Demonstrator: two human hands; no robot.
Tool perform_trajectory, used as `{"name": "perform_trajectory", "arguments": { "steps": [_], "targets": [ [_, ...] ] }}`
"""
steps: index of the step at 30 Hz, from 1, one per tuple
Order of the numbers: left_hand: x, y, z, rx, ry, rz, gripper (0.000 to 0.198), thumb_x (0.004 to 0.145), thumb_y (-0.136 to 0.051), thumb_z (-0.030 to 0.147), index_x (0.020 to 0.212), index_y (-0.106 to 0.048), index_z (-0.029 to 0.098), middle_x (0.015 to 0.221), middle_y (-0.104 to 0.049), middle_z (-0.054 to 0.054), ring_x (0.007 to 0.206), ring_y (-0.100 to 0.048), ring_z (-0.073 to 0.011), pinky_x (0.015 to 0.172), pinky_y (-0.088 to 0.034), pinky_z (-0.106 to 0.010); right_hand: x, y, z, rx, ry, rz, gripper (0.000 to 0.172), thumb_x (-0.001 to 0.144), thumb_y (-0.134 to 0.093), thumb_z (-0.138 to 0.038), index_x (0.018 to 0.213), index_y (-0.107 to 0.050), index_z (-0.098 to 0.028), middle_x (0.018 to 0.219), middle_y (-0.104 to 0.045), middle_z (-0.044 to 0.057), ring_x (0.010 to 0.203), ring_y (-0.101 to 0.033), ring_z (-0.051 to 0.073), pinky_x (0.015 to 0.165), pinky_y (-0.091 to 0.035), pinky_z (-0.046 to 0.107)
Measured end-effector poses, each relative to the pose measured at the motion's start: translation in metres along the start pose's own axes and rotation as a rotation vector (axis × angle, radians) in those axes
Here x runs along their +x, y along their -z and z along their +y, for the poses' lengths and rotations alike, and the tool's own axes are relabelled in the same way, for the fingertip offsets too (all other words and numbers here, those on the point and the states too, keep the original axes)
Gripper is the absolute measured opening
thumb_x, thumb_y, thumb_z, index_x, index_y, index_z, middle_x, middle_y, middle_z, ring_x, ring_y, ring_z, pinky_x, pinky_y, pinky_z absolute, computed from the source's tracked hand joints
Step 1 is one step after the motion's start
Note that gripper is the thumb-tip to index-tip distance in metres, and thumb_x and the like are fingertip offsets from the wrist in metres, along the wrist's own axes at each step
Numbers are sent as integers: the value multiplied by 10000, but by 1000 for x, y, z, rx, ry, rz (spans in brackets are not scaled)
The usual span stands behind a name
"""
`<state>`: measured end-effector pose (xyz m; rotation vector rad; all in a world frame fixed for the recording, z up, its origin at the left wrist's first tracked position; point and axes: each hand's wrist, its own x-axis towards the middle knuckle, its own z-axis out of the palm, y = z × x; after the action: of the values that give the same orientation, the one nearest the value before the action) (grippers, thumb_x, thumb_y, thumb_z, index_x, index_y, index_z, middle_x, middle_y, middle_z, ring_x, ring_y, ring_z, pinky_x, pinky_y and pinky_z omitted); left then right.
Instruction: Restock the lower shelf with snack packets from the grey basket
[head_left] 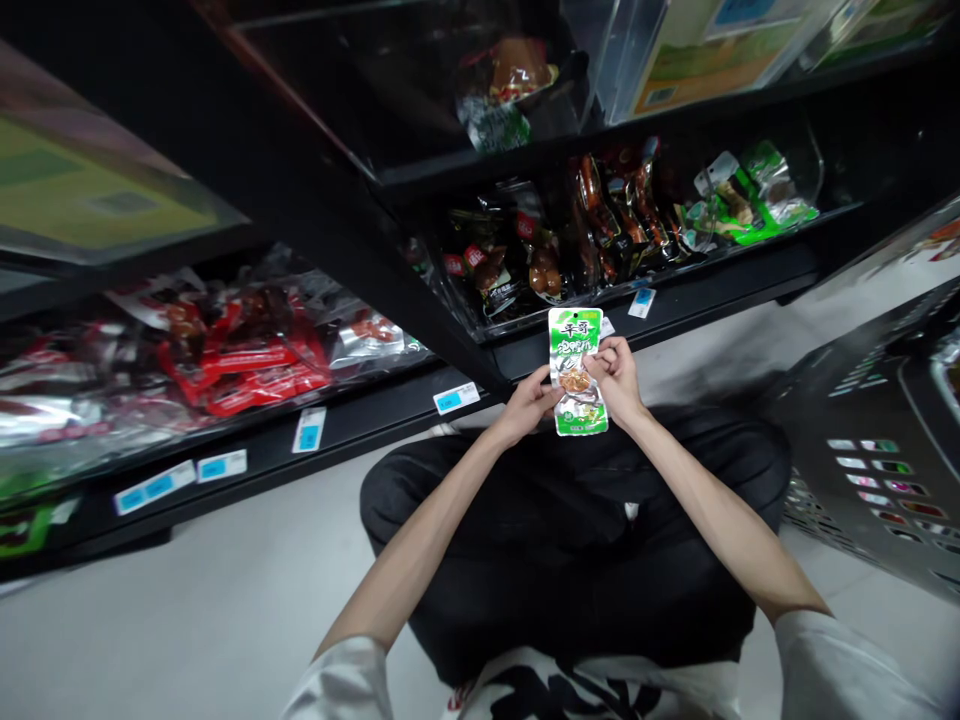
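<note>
A green and silver snack packet (pixel 576 415) with dark lettering and a food picture is held upright above my lap. My left hand (pixel 527 405) grips its left edge, thumb at the front. On the other side, my right hand (pixel 618 378) is closed on the right edge, its fingers partly over the front. The fingers behind the packet are hidden. Just beyond it, a clear shelf bin holds dark sealed snack packs (pixel 544 262), reddish-brown ones (pixel 600 210) and green and silver packets (pixel 757 200).
A grey shopping basket (pixel 832 400) stands close on my right. To the left, red packs (pixel 247 345) lie on the low shelf behind a black front edge (pixel 262 465) with price tags (pixel 154 488). A black upright post (pixel 390 270) separates the shelf sections.
</note>
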<state>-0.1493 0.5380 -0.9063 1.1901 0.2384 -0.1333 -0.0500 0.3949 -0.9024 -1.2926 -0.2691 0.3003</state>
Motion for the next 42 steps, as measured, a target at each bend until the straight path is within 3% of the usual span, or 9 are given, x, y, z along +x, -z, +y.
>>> {"name": "perform_trajectory", "arguments": {
  "steps": [12,27,35,42],
  "targets": [
    [-4,-6,12,66,63,-15,633,768,-812,417,1295,-558,176,925,-785,-70,786,-737,-222,684,-584,-305,1,1,-5,36,-2,41,352,765,-767,-339,887,-448,-254,650,-542,-84,562,-486,99,557,-400,224],
    [-4,-5,8,142,-4,-18,657,764,-818,403,1304,-540,154,989,-792,-96,766,-742,-205,628,-570,-258,1,0,-7,-13,44,42,362,762,-781,-367,868,-456,-249,681,-584,-71,591,-536,107,571,-430,235],
    [-5,-8,10,152,37,-15,752,684,-877,345,1332,-547,157,893,-790,-67,757,-751,-224,684,-594,-310,0,-1,-7,-43,89,2,351,791,-761,-377,877,-445,-252,709,-585,-62,596,-547,108,571,-434,239],
    [-5,-8,10,214,-8,10,594,667,-872,258,1194,-628,136,954,-777,-83,791,-744,-216,747,-588,-330,-3,-4,-13,-83,101,-25,344,814,-744,-395,875,-433,-261,734,-576,-47,636,-557,125,601,-460,265]
  ]
}}
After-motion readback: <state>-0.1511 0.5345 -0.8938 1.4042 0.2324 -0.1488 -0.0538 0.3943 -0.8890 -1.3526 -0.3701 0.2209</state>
